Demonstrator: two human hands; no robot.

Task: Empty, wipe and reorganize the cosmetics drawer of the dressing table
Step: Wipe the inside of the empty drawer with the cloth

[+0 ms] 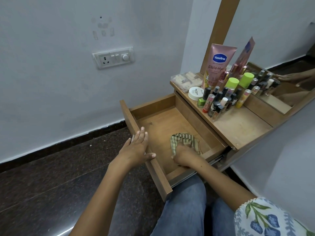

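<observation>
The wooden drawer (158,126) of the dressing table stands pulled out, with only a cloth inside. My right hand (185,155) grips a green-and-cream checked cloth (185,139) against the drawer floor near its right wall. My left hand (138,148) rests on the drawer's front panel (153,169), fingers straight along its top edge and thumb on the inner side. Cosmetics stand on the tabletop (242,126): a pink Vaseline tube (219,65), several nail polish bottles (217,103), a green-capped bottle (231,85), a white jar (196,93) and a clear box (186,80).
A mirror (279,79) leans behind the bottles on the table. A wall with a switch plate (113,57) runs behind the drawer. The dark stone floor (51,176) lies to the left. My knees in blue jeans (184,206) sit below the drawer front.
</observation>
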